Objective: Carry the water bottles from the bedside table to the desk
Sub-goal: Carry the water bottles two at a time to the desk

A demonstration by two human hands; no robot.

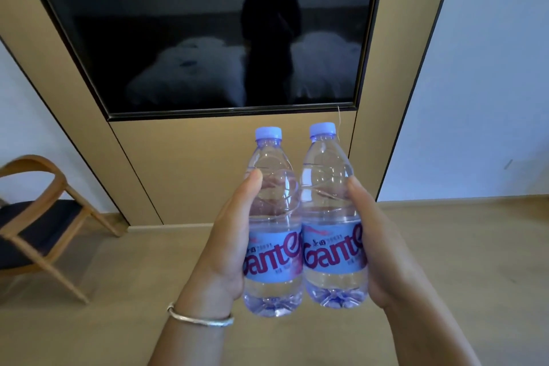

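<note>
Left hand grasps the left bottle; right hand grasps the right bottle, fingers curled behind. Both bottles upright, side by side, touching, above the floor. Beyond: chair, wall screen; no worktop visible.

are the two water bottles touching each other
Touching. In the head view the left bottle and the right bottle press side by side at their labels, with no gap showing there; left hand and right hand grip them.
</note>
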